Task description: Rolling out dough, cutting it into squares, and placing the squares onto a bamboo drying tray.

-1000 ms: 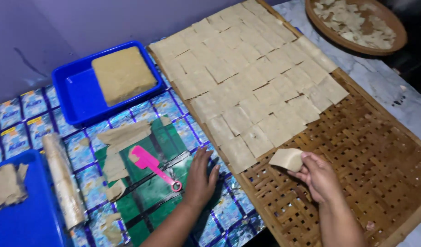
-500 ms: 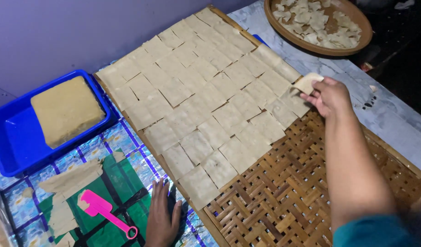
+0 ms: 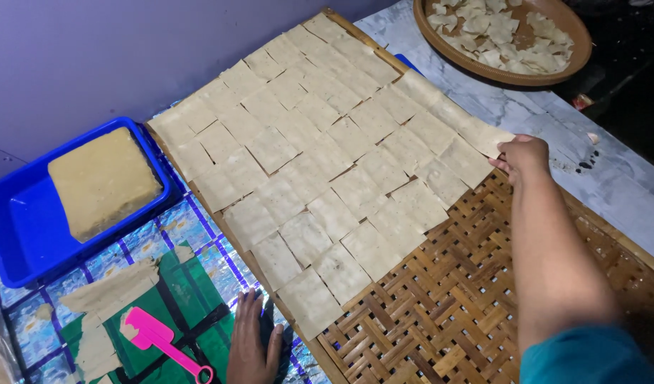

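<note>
Two hands: right hand (image 3: 522,153) outstretched, pinching dough square (image 3: 487,137); left hand (image 3: 252,345) flat, released, beside woven tray (image 3: 440,320).

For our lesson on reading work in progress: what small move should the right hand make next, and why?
Probably let go and draw back. The right hand rests on a pale square dough sheet that already lies flat at the end of its row on the woven bamboo tray, whose lower part is bare.

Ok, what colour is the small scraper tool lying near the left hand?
Bright pink; the scraper shows in the head view, beside the left hand.
</note>
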